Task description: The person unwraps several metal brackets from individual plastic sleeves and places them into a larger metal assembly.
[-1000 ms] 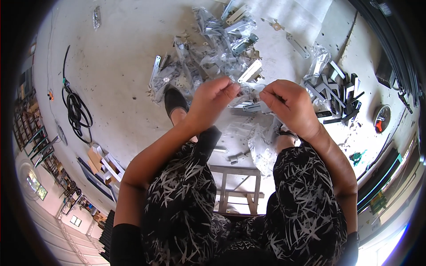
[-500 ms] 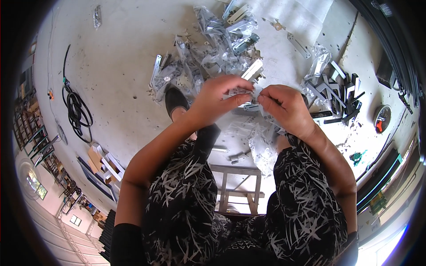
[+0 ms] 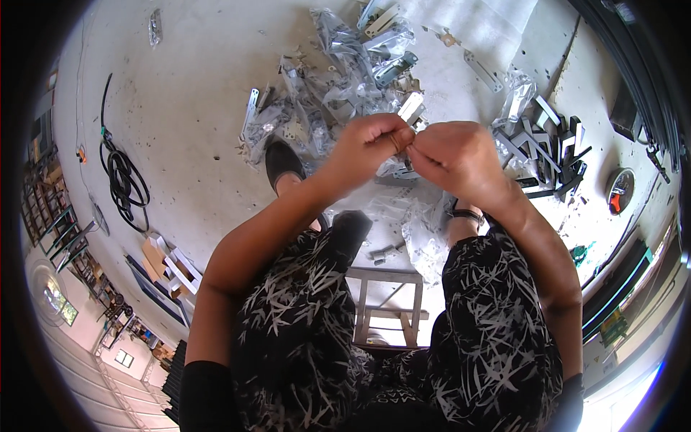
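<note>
Over the floor in front of my knees, my left hand [image 3: 368, 150] and my right hand [image 3: 461, 157] meet, fingertips almost touching. Thumb and fingers are pinched on both; whatever lies between them is hidden by the fingers. Just beyond them spreads a pile of clear plastic bags [image 3: 344, 54] with metal brackets among them. A pale slotted bracket [image 3: 412, 107] lies right behind where the hands meet. Under and nearer than the hands, a crumpled clear plastic bag [image 3: 425, 241] rests on the floor beside a small metal piece [image 3: 387, 253].
To the right lie a heap of black and grey angled pieces [image 3: 551, 155] and a round dish [image 3: 620, 191] with an orange thing in it. A coiled black cable [image 3: 128, 183] is on the left. A small wooden stool frame [image 3: 385, 276] stands between my legs.
My hands have come together and up slightly. The left fingers, spread before, are now pinched, and my right hand has turned over. The clear plastic seen between them earlier no longer shows.
</note>
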{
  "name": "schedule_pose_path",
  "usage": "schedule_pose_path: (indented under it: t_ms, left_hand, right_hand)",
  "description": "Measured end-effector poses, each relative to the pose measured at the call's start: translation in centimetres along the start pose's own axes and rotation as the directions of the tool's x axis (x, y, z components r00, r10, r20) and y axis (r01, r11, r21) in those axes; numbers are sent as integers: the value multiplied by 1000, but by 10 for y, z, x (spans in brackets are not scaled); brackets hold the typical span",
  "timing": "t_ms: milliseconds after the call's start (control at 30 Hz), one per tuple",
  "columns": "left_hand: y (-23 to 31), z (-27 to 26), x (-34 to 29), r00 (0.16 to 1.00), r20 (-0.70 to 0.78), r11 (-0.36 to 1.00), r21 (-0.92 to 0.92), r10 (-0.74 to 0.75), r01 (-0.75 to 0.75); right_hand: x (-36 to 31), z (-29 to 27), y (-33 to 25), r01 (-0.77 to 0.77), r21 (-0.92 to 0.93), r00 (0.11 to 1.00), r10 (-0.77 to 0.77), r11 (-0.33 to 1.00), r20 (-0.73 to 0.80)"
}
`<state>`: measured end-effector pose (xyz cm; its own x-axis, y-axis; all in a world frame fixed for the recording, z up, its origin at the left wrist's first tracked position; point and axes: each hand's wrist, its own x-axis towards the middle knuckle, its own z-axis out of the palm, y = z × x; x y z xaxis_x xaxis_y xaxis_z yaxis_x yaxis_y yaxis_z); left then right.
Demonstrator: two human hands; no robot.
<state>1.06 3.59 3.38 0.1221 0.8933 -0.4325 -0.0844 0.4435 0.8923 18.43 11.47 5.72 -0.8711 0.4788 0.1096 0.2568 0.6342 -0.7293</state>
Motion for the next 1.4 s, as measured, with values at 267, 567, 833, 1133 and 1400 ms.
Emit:
schedule_pose_path:
  t_ms: [267,567,833,1133,1400]
  left_hand:
    - [-38,-100,3,887,-333,726,-688,-319,3]
    - [21,-100,-9,905,-297,584,-809,-303,-70]
    - [8,-43,-13,993,66,894,-433,-93,113]
    - [5,-16,-26,859,473,971,-32,-196,239]
    - [3,3,-27,810,586,962,213,15,-172]
  right_hand:
    - [-25,18,-75,-199,121,525,2,973,851]
    - [-70,29,-14,-446,98,697,276,890,662]
    - [-10,1,6,-765,590,403,521,-260,753]
    - [-52,45,15,-777,515,345,440,-362,829]
    - [-50,57,-14,-543,494,327,371,-679,869]
